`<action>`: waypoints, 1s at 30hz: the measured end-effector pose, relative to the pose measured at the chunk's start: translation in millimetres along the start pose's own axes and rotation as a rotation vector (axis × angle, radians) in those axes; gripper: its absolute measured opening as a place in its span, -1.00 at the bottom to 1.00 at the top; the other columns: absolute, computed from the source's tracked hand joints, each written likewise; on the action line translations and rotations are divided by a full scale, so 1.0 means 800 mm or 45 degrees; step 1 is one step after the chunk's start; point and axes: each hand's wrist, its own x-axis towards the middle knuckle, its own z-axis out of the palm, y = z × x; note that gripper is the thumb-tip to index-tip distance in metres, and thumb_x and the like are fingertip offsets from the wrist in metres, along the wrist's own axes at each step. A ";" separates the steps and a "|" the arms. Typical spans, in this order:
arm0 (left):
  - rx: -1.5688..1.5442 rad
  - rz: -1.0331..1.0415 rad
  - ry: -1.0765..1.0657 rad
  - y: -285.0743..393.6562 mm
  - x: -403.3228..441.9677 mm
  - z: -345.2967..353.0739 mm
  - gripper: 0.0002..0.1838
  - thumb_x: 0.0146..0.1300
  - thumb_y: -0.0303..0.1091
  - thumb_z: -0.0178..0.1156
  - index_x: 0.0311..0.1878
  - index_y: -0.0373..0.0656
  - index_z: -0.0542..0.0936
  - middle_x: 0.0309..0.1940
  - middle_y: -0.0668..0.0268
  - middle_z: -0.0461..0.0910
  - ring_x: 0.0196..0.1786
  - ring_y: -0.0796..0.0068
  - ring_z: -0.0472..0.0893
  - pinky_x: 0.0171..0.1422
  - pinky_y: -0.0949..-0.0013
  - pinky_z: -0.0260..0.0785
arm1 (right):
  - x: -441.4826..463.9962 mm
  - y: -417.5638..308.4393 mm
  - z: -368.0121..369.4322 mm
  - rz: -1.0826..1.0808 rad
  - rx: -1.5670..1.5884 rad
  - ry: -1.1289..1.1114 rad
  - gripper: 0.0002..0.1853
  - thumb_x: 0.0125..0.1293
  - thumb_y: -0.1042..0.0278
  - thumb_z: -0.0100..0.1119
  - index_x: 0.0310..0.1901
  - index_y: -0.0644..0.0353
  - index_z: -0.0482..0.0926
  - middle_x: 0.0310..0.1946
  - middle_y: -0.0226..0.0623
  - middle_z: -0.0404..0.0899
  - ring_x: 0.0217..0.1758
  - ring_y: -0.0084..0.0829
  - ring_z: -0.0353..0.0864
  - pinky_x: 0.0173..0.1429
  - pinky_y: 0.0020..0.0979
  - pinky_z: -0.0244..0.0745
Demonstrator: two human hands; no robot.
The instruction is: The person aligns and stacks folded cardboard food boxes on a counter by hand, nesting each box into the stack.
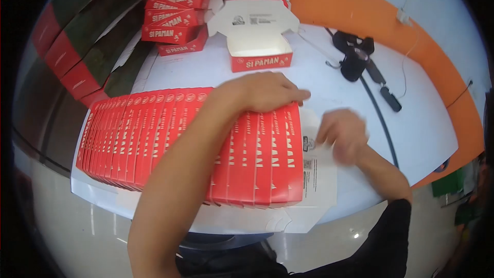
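Note:
A long row of red boxes (175,123) with white lettering stands packed side by side on the white table. Across the top edge near the row's right end lies my left hand (267,91), fingers spread over the boxes, a fingertip pointing right. My right hand (342,136) is blurred by motion just right of the row, over the white open flap (321,175) with black print; whether its fingers hold anything cannot be made out. The flap lies beside the last box, partly over the table's front edge.
An open red box (261,62) with its white lid raised stands behind the row. Stacked red boxes (172,33) rise at the back. A black camera with a strap (354,62) lies at the right, near an orange wall panel (339,2) and a dark cable.

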 end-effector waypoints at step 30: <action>0.019 -0.015 -0.051 -0.011 -0.001 -0.014 -0.33 0.58 0.18 -0.09 0.13 -0.27 0.74 0.14 -0.07 0.72 0.17 0.02 0.71 0.37 0.11 0.43 | 0.127 -0.192 0.063 1.819 -0.445 0.058 -0.55 0.46 0.27 0.13 0.26 0.37 0.56 -0.06 0.02 0.77 -0.04 -0.33 0.78 0.02 -0.35 0.63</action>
